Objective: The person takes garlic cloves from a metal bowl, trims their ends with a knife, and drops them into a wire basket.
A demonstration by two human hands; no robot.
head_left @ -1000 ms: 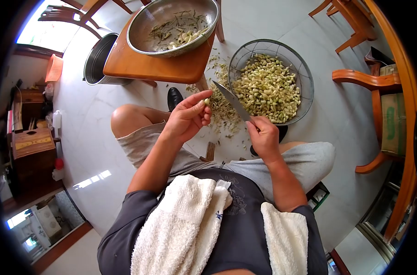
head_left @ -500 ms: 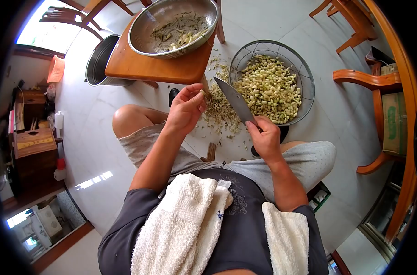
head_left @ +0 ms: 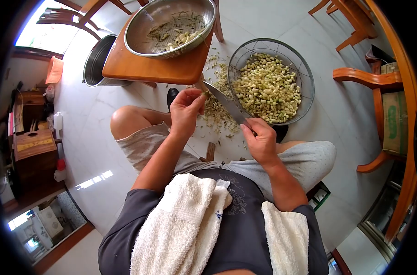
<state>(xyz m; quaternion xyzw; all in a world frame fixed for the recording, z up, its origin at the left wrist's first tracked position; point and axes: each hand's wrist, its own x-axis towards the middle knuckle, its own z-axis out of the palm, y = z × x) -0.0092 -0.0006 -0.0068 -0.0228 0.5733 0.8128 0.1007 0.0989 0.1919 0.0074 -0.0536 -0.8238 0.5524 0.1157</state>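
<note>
1. Small greenish piece (head_left: pixel 204 95) is pinched in the grip of the left hand (head_left: pixel 186 111), right by the knife (head_left: pixel 225 101); I'd angle that away from skin.
2. Right hand (head_left: pixel 262 140) is wrapped round the handle (head_left: pixel 254 133); short strokes seem safest.
3. Basket (head_left: pixel 312 89) sits on the floor (head_left: pixel 96 142) beyond.

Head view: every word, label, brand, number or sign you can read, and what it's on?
No text is readable for certain.
Green print on the carton: too blurred.
Blue mark on the white towel: too small.
Pale print on the dark shirt: no words made out.
Knife blade: no lettering made out.
</note>
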